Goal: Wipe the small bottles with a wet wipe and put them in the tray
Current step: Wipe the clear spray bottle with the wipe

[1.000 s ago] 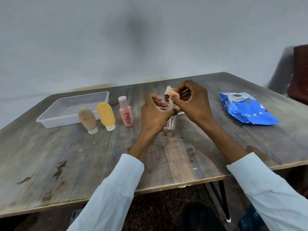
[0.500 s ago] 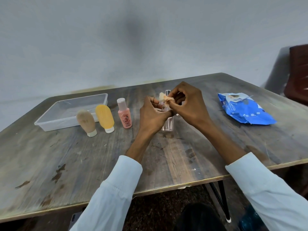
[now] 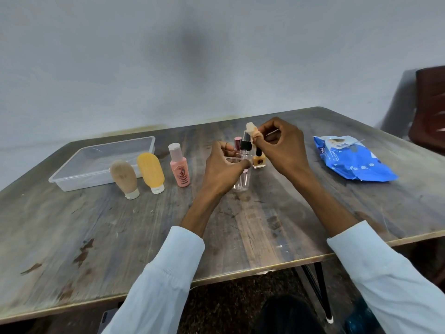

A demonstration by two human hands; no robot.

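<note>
Mid-table: left hand (image 3: 222,169) curled round clear bottle (image 3: 242,180), upright on table (image 3: 96,225); right hand (image 3: 284,147) pinching wipe (image 3: 252,131) at its cap; tray (image 3: 72,183) far left, three bottles (image 3: 150,173) just right of it.

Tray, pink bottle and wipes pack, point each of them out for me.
Tray (image 3: 72,175), head view, on its near wall.
Pink bottle (image 3: 180,170), head view, on its labelled body.
Wipes pack (image 3: 356,162), head view, on the blue wrapper's middle.
</note>
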